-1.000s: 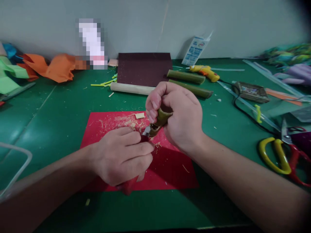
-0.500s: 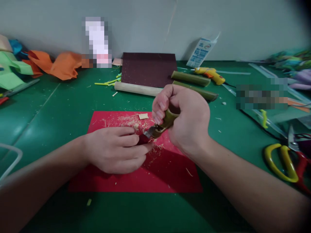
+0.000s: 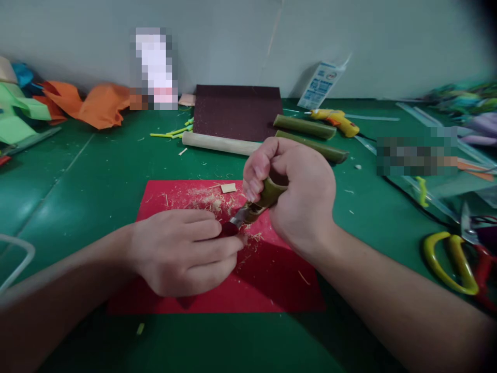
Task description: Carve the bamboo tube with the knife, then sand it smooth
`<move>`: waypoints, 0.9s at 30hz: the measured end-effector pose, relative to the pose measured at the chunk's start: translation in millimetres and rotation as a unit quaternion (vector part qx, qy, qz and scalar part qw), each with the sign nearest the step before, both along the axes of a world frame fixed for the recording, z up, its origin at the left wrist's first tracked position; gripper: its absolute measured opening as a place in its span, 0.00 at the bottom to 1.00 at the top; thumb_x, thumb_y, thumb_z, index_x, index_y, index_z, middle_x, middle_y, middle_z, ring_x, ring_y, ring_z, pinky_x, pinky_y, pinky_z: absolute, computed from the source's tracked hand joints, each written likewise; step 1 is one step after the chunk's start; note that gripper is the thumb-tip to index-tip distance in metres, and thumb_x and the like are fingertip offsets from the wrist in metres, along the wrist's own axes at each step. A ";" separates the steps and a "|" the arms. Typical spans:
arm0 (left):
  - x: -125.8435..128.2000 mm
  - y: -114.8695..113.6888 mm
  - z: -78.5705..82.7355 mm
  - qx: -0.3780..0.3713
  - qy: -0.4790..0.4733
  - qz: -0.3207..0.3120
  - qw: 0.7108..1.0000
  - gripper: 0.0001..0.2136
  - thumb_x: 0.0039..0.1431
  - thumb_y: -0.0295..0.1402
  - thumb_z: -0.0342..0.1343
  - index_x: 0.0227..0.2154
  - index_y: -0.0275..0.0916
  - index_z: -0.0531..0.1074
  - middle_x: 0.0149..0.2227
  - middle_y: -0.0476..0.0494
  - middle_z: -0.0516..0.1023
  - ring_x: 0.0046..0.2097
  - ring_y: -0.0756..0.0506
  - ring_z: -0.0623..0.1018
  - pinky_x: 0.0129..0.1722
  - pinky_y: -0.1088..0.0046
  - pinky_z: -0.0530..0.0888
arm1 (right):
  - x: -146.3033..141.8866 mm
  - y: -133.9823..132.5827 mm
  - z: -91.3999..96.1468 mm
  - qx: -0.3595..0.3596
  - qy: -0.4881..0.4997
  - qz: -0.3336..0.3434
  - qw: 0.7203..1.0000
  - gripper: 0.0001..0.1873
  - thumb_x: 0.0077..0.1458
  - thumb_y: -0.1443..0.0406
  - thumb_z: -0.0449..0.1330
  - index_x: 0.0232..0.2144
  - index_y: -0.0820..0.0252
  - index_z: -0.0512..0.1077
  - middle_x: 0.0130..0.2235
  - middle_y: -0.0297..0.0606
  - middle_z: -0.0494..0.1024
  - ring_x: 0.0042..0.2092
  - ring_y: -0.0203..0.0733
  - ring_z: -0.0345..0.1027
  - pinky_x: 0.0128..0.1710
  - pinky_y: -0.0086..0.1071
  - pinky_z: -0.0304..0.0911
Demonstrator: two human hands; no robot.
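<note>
My right hand (image 3: 301, 194) is wrapped round a short green bamboo tube (image 3: 269, 194), held at a slant with its open end up. A notch shows near the tube's lower end. My left hand (image 3: 186, 251) is closed on a red-handled knife (image 3: 229, 229). Its short metal blade meets the bamboo at the notch; the tip is hidden there. Both hands are above a red sheet (image 3: 186, 303) strewn with pale shavings (image 3: 212, 202) and a small flat chip (image 3: 228, 188).
Behind the hands lie a pale rod (image 3: 217, 143), split bamboo pieces (image 3: 305, 127), a dark sheet (image 3: 236, 111) and a yellow glue gun (image 3: 336, 119). Yellow-handled scissors (image 3: 450, 261) rest at right. Orange crumpled material (image 3: 101, 106) sits at the back left.
My left hand has moved slightly down and turned, with the knife still against the notch. The right hand and bamboo tube have hardly moved.
</note>
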State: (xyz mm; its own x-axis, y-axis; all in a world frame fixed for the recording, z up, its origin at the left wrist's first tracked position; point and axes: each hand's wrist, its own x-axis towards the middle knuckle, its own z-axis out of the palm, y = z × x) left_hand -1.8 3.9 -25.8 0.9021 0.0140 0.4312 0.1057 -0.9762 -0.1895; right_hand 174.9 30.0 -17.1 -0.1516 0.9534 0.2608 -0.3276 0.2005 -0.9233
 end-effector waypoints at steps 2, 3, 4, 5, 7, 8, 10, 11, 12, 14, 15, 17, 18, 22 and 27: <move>0.8 1.4 0.0 -0.010 -0.002 0.004 1.000 0.06 0.56 0.27 0.52 0.32 0.35 0.74 0.40 0.43 0.78 0.31 0.47 0.73 0.32 0.68 0.73 | -0.1 0.1 0.6 -0.001 -0.002 -0.002 1.000 0.13 0.50 0.72 0.46 0.17 0.57 0.61 0.17 0.31 0.62 0.19 0.34 0.54 0.18 0.30 0.48; 0.8 2.5 -0.5 -0.016 -0.004 0.004 1.000 0.05 0.55 0.26 0.53 0.31 0.34 0.74 0.40 0.43 0.78 0.31 0.46 0.73 0.32 0.68 0.73 | -0.3 0.2 1.0 -0.003 0.001 -0.003 1.000 0.13 0.49 0.73 0.46 0.17 0.58 0.61 0.16 0.31 0.62 0.19 0.33 0.54 0.18 0.30 0.48; 0.3 3.8 -1.2 -0.020 -0.005 0.004 1.000 0.05 0.55 0.26 0.52 0.31 0.34 0.74 0.40 0.42 0.78 0.31 0.46 0.73 0.31 0.68 0.72 | -0.6 0.4 1.2 -0.004 0.003 -0.005 1.000 0.14 0.49 0.73 0.46 0.16 0.58 0.61 0.16 0.31 0.62 0.18 0.33 0.54 0.18 0.30 0.48; -0.5 5.5 -2.2 -0.021 -0.003 0.001 1.000 0.06 0.55 0.26 0.52 0.32 0.34 0.74 0.41 0.42 0.78 0.31 0.46 0.73 0.31 0.68 0.72 | -0.9 0.7 1.5 -0.006 0.004 -0.006 1.000 0.14 0.49 0.72 0.46 0.16 0.58 0.61 0.16 0.31 0.61 0.18 0.33 0.53 0.18 0.30 0.47; -2.8 9.6 -4.6 -0.017 0.006 -0.012 1.000 0.08 0.57 0.26 0.50 0.33 0.35 0.74 0.42 0.42 0.78 0.31 0.46 0.73 0.30 0.67 0.71 | -1.2 1.2 1.7 -0.006 0.000 -0.006 1.000 0.14 0.50 0.72 0.46 0.16 0.58 0.61 0.16 0.31 0.61 0.18 0.33 0.53 0.18 0.30 0.47; -4.0 11.9 -5.8 -0.013 0.008 -0.023 1.000 0.08 0.57 0.26 0.49 0.33 0.35 0.74 0.42 0.41 0.78 0.31 0.46 0.73 0.30 0.68 0.71 | -1.2 1.5 1.8 -0.006 -0.004 -0.006 1.000 0.14 0.50 0.71 0.46 0.16 0.57 0.61 0.16 0.30 0.61 0.18 0.33 0.53 0.18 0.30 0.47; -6.3 16.3 -8.1 -0.003 0.011 -0.042 0.999 0.09 0.58 0.27 0.49 0.32 0.36 0.74 0.42 0.41 0.78 0.31 0.46 0.73 0.30 0.68 0.71 | -0.8 1.9 1.7 -0.006 -0.012 -0.006 1.000 0.14 0.50 0.71 0.46 0.16 0.57 0.61 0.17 0.30 0.61 0.19 0.32 0.53 0.18 0.29 0.47; -7.1 18.2 -9.0 0.003 0.012 -0.048 0.999 0.09 0.58 0.27 0.49 0.32 0.36 0.74 0.42 0.41 0.78 0.31 0.46 0.73 0.31 0.68 0.71 | -0.5 2.1 1.6 -0.005 -0.015 -0.005 1.000 0.14 0.51 0.70 0.46 0.16 0.57 0.61 0.17 0.30 0.61 0.19 0.32 0.53 0.18 0.29 0.48; -7.6 19.7 -10.0 0.012 0.014 -0.051 0.999 0.08 0.58 0.27 0.49 0.32 0.37 0.74 0.43 0.41 0.78 0.31 0.46 0.73 0.31 0.68 0.72 | -0.1 2.2 1.4 -0.003 -0.018 -0.004 1.000 0.14 0.51 0.70 0.46 0.16 0.57 0.61 0.17 0.30 0.61 0.19 0.33 0.53 0.18 0.29 0.48; -7.7 21.5 -11.5 0.033 0.022 -0.054 0.998 0.08 0.58 0.28 0.50 0.32 0.37 0.74 0.45 0.42 0.77 0.31 0.47 0.74 0.32 0.67 0.72 | 0.4 2.4 1.1 -0.003 -0.023 0.001 1.000 0.15 0.52 0.70 0.46 0.16 0.57 0.61 0.17 0.31 0.61 0.19 0.33 0.53 0.18 0.30 0.48; -7.4 21.8 -12.2 0.043 0.029 -0.057 0.997 0.07 0.57 0.28 0.50 0.32 0.37 0.74 0.46 0.42 0.76 0.31 0.47 0.74 0.33 0.67 0.72 | 0.6 2.5 0.8 -0.001 -0.021 0.003 1.000 0.15 0.52 0.70 0.46 0.16 0.57 0.61 0.16 0.31 0.61 0.19 0.33 0.52 0.18 0.30 0.48; -6.5 21.7 -12.9 0.055 0.037 -0.063 0.996 0.07 0.57 0.28 0.50 0.33 0.37 0.74 0.46 0.42 0.76 0.32 0.46 0.74 0.34 0.67 0.73 | 0.9 2.4 0.2 0.001 -0.015 0.006 1.000 0.15 0.52 0.70 0.46 0.16 0.57 0.61 0.16 0.31 0.61 0.19 0.33 0.52 0.18 0.30 0.48; -6.0 21.3 -12.8 0.056 0.040 -0.064 0.996 0.08 0.57 0.28 0.50 0.33 0.36 0.74 0.45 0.42 0.76 0.32 0.46 0.74 0.34 0.67 0.73 | 1.0 2.3 -0.1 0.002 -0.012 0.006 1.000 0.15 0.51 0.70 0.46 0.16 0.57 0.61 0.17 0.31 0.61 0.19 0.33 0.52 0.18 0.30 0.48; -4.6 18.0 -10.2 0.056 0.041 -0.052 0.996 0.09 0.56 0.27 0.49 0.34 0.36 0.74 0.45 0.40 0.76 0.33 0.46 0.75 0.34 0.66 0.74 | 1.2 1.5 -0.2 -0.002 -0.021 0.000 1.000 0.14 0.52 0.70 0.46 0.17 0.57 0.61 0.17 0.31 0.60 0.20 0.34 0.53 0.19 0.30 0.50; -3.5 9.4 -6.7 0.031 0.000 -0.014 0.999 0.06 0.56 0.29 0.53 0.33 0.40 0.75 0.43 0.46 0.78 0.32 0.47 0.75 0.33 0.69 0.74 | 0.9 1.5 1.7 -0.013 -0.028 -0.005 1.000 0.13 0.50 0.71 0.46 0.16 0.57 0.60 0.17 0.30 0.60 0.19 0.33 0.53 0.19 0.29 0.51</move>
State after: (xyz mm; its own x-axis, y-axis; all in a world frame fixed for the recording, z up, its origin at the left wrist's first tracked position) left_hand -5.3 13.3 -32.5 0.9021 -0.0379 0.4299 0.0782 -0.9653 -0.2493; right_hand 175.8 31.5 -15.5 -0.1561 0.9612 0.2275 -0.2737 0.1792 -0.9450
